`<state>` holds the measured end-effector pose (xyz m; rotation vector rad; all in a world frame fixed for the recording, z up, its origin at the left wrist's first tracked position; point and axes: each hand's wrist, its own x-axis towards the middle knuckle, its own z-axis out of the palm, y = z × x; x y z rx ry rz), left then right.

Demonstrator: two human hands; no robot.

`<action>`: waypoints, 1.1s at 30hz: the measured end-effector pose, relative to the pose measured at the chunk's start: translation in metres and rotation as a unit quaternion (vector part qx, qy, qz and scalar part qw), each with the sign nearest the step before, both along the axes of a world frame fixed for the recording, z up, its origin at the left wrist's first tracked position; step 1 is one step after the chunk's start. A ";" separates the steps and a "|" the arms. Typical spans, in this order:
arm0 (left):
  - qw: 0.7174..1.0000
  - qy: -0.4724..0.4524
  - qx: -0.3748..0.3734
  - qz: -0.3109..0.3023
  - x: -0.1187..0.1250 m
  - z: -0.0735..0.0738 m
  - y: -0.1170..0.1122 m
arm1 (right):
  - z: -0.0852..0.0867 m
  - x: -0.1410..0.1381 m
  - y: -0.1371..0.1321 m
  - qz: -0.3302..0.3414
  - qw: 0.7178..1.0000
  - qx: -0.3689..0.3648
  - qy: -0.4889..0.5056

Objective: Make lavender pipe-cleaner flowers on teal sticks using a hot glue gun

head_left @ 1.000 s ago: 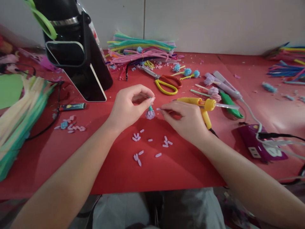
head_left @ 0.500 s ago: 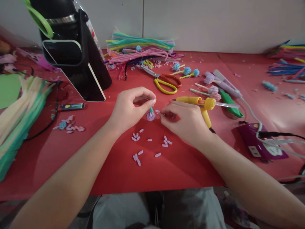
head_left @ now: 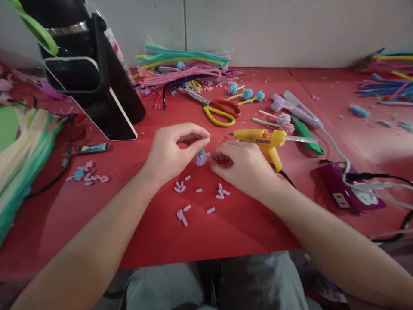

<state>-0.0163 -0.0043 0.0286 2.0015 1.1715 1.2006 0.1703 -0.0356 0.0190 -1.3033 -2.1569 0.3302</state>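
Observation:
My left hand (head_left: 172,150) pinches the green stem of a small lilac pipe-cleaner flower (head_left: 201,158), which hangs head down just above the red table (head_left: 155,232). My right hand (head_left: 245,165) is closed, its fingertips pressed against the right side of the flower; what they pinch is too small to make out. Several short lilac pipe-cleaner bits (head_left: 196,198) lie scattered on the table below both hands. A yellow glue gun (head_left: 263,140) lies right behind my right hand.
Yellow-handled scissors (head_left: 219,113), finished flowers on stems (head_left: 250,95) and a pile of coloured pipe cleaners (head_left: 183,66) lie further back. A black stand with a phone (head_left: 93,77) is at back left, a purple power strip (head_left: 351,189) with cables at right, pipe-cleaner bundles (head_left: 22,150) at left.
My right hand has moved left until its fingertips meet the flower held by my left hand. The view has shifted slightly.

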 end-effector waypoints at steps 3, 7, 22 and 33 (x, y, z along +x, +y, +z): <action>1.000 0.002 0.004 0.003 0.002 -0.001 -0.001 | 0.000 0.000 0.000 0.006 1.000 0.012 0.001; 1.000 0.005 0.003 0.008 0.001 -0.002 -0.001 | 0.000 0.000 -0.001 0.013 1.000 0.012 -0.004; 0.996 -0.061 0.048 0.042 -0.006 0.009 -0.006 | 0.000 -0.006 0.002 0.003 0.906 -0.262 0.332; 0.997 -0.034 0.054 0.036 -0.004 0.008 -0.007 | 0.000 -0.007 0.005 0.005 0.911 -0.241 0.335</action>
